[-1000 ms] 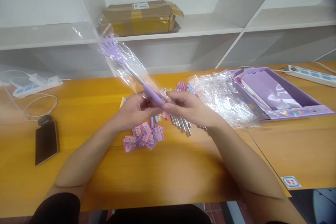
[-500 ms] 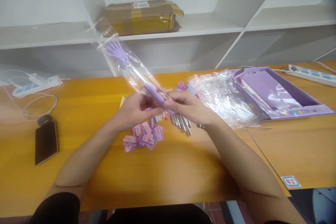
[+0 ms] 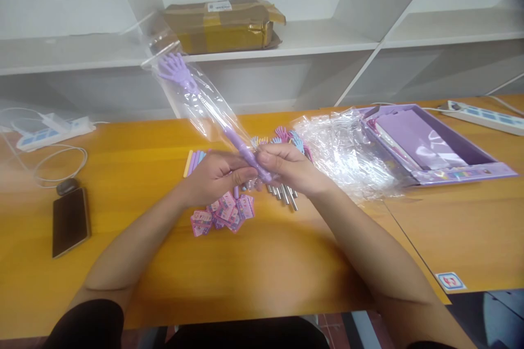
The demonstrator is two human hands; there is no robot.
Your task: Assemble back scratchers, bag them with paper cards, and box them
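Note:
A purple hand-shaped back scratcher point(image 3: 178, 72) lies inside a clear plastic bag point(image 3: 208, 95), tilted up to the left. My left hand point(image 3: 216, 174) pinches the bagged handle near its lower end. Closed on the same end from the other side is my right hand point(image 3: 286, 166). Below them, pink and purple cards point(image 3: 225, 211) are piled on the table. Metal rods point(image 3: 284, 195) lie under my right hand, with coloured hand-shaped heads point(image 3: 286, 135) behind it. Yellow, purple and blue handles point(image 3: 194, 161) are partly hidden by my left hand.
A heap of clear bags point(image 3: 344, 147) touches an open purple box point(image 3: 454, 175) on the right. A phone point(image 3: 70, 222) lies at left, near a power strip point(image 3: 53, 133). Another strip point(image 3: 487, 114) is at far right. A taped carton point(image 3: 221, 27) sits on the shelf behind the table.
The purple handle has slid lower between my hands, and its lower end now shows near my right fingers. The scratcher's head sits slightly further left.

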